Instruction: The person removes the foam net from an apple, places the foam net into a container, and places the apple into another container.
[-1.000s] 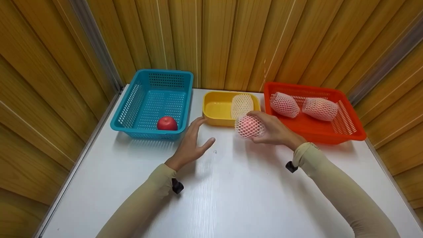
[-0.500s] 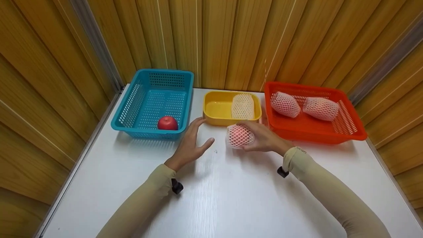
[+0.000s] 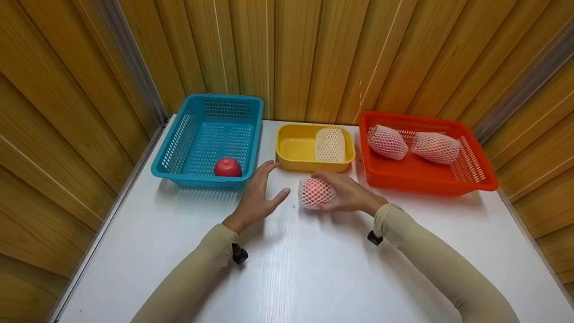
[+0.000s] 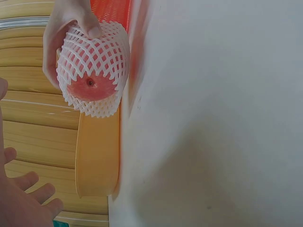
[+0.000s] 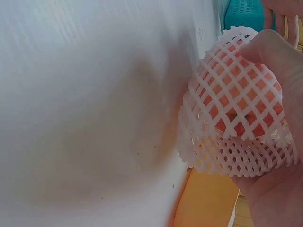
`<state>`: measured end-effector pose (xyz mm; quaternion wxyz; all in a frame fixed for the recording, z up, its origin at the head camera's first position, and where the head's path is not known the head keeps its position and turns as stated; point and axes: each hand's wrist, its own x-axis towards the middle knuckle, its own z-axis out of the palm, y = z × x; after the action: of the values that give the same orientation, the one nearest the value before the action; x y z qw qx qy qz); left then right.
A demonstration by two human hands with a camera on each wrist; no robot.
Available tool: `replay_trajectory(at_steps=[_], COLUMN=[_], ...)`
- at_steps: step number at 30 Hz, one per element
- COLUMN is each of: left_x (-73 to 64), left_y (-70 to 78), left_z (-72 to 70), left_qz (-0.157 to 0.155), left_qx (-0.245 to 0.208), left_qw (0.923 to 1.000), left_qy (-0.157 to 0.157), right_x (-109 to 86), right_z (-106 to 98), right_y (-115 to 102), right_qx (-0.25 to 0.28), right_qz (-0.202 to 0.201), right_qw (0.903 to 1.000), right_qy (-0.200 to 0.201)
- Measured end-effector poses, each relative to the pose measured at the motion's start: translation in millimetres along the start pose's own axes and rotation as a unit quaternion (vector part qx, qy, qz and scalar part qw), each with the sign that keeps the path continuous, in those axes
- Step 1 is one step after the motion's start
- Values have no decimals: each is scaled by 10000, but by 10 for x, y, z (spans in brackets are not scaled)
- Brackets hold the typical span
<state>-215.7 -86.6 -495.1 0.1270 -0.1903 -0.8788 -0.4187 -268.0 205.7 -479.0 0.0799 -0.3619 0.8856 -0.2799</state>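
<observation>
My right hand (image 3: 347,194) grips an apple (image 3: 316,192) wrapped in a white foam net sleeve (image 4: 113,56), in front of the yellow box. In the left wrist view the apple's red end shows through the sleeve's open end. The right thumb (image 5: 272,52) lies across the net in the right wrist view. My left hand (image 3: 256,195) holds nothing; its fingers are spread, a short way left of the apple, near the blue basket's front corner. A bare red apple (image 3: 228,167) lies in the blue basket (image 3: 206,178).
The yellow box (image 3: 291,165) at the back middle contains a loose foam net sleeve (image 3: 330,144). In the red basket (image 3: 421,186) on the right lie two net-wrapped fruits, one (image 3: 387,142) left of the other (image 3: 436,148). Wood-patterned walls (image 3: 291,58) stand behind the white table (image 3: 287,269).
My right hand has carried the net-wrapped apple left and toward me, from the yellow box's front edge to nearer my left hand. The left hand has hardly moved.
</observation>
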Motion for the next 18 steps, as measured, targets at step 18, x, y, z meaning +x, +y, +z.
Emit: replay_trajectory(at_steps=[18], left_x=[-29], left_y=[-5], left_z=[-10], left_qz=[-87], left_qx=[24], left_qw=[10000], left_qy=[9], right_x=[23], right_z=[81], right_y=[8], right_qx=[-140], right_qz=[92], right_qw=[9997], right_qy=[-180])
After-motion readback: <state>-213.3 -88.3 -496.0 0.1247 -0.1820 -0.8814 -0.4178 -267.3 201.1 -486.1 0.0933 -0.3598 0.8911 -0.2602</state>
